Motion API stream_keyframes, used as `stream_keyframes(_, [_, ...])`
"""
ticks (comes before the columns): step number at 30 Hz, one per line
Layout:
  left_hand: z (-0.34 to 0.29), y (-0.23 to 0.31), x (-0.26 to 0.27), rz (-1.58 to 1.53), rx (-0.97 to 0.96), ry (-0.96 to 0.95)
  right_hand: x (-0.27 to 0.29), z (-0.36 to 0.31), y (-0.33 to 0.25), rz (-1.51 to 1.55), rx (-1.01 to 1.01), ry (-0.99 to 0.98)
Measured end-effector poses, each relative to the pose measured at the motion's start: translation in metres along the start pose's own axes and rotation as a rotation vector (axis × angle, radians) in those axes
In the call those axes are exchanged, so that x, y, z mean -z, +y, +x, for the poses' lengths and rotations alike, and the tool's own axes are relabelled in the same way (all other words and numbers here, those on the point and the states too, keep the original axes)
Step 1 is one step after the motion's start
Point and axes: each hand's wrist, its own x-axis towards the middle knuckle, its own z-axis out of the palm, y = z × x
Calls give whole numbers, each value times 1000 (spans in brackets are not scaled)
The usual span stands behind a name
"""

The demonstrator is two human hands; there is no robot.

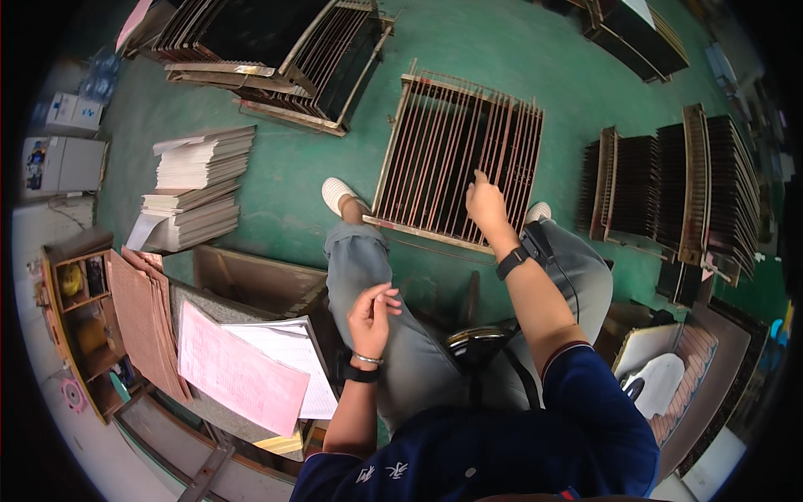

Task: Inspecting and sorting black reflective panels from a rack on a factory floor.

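Observation:
A low rack [458,159] with a metal frame and many thin reddish bars stands on the floor between my feet. Dark gaps show between its bars. Over its right half is my right hand [487,205], index finger stretched out toward the bars and the other fingers bent. Nothing shows in that hand, and I cannot tell whether the fingertip touches a bar. Above my left thigh I hold up my left hand [372,320], its fingers loosely bent and holding nothing visible. Pink and white paper sheets [242,368] lie beside it, on a box-like stand at the left.
Larger racks of dark panels [284,50] stand at the far left, with more racks [669,184] at the right. A stack of pale boards [196,188] rises from the green floor on the left. Beside my left knee is an open bin [259,276]. A dark round object [477,341] sits between my thighs.

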Motion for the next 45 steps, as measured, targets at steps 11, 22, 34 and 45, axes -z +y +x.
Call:
stream_keyframes(11, [6,5,0,2,-30,1,-42,39,14,331,-399,-359])
stream_keyframes(22, [-3,-6,3,-97,-6,30,-39,23,3,50,-270,-197])
stream_keyframes(34, [-9,22,-26,-318,16,-132,246,-144,17,1134,138,166])
stream_keyframes(45, [-81,122,-24,-865,-63,-95,181,-233,11,1854,249,-263])
